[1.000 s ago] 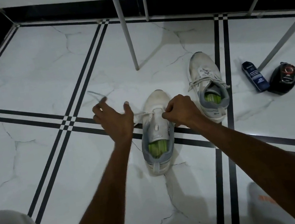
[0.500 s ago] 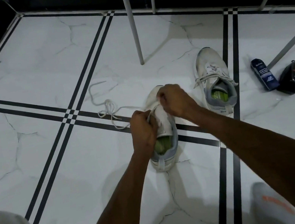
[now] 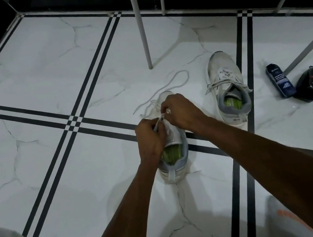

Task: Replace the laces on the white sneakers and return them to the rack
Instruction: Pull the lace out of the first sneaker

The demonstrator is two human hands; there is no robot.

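Near sneaker (image 3: 173, 142) stands on the floor (image 3: 55, 167). Left hand (image 3: 150, 138) and right hand (image 3: 179, 110) each pinch the lace (image 3: 174, 82). Lace looks limp and light; grip near its tip.

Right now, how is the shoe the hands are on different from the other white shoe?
The near sneaker is being worked on: the left hand and right hand each pinch its lace, whose loose end trails over the floor. The far sneaker stands untouched, its lace threaded across the front. The near one is partly covered by the hands; the far one shows fully. Both are white with green insoles and point away from the person.
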